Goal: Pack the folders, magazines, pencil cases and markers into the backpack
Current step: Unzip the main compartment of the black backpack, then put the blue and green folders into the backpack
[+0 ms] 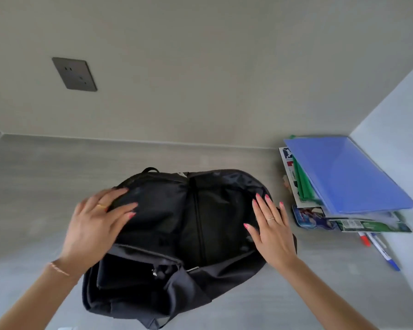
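The black backpack (177, 222) lies flat in the middle of the frame, long way running from lower left to upper right. Left hand (98, 222) and right hand (270, 225) rest on it, fingers spread.

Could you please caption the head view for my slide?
Both hands rest on the black backpack; folders wait alongside.

I see black backpack (177, 225) lying flat mid-counter; blue folder (351, 172) tops magazines (372, 225), pencil case (311, 217), markers (379, 250) stacked right.
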